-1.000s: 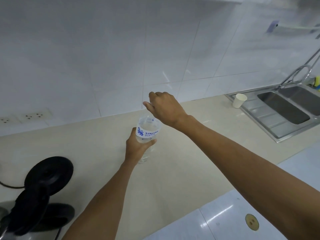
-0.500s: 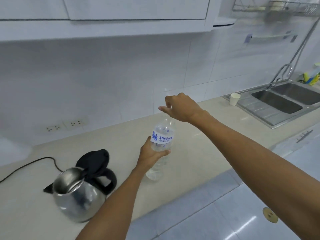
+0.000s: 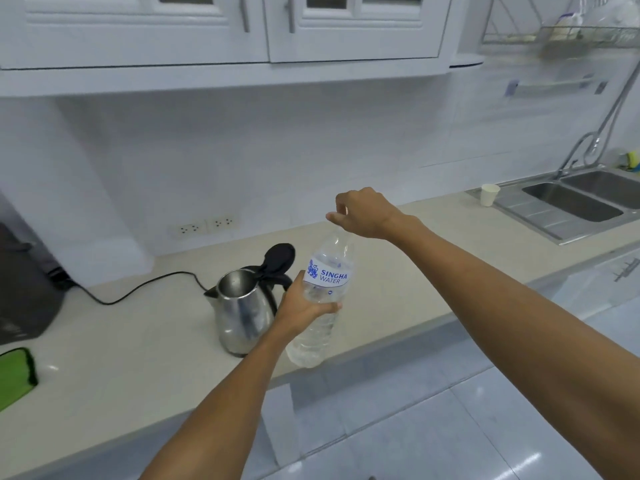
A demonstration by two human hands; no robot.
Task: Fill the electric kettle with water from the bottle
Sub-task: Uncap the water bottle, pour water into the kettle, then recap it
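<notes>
A clear plastic water bottle (image 3: 325, 275) with a white and blue label is held tilted above the counter's front edge. My left hand (image 3: 301, 306) grips its body below the label. My right hand (image 3: 363, 213) is closed over the bottle's top, which it hides along with any cap. Just left of the bottle a steel electric kettle (image 3: 242, 313) stands on the beige counter (image 3: 138, 348). Its black lid (image 3: 278, 258) is flipped up and its mouth is open. A black cord (image 3: 138, 289) runs from it to the left.
A steel double sink (image 3: 575, 206) with a tap is at the right, a white paper cup (image 3: 489, 195) on its edge. Wall sockets (image 3: 204, 226) sit behind the kettle. A dark appliance (image 3: 24, 285) and a green cloth (image 3: 15, 375) lie at the left. White cabinets hang overhead.
The view has tilted up and back, bringing the kettle and cabinets into sight. Both hands stay on the bottle, which now sits close beside the kettle, over the counter's edge.
</notes>
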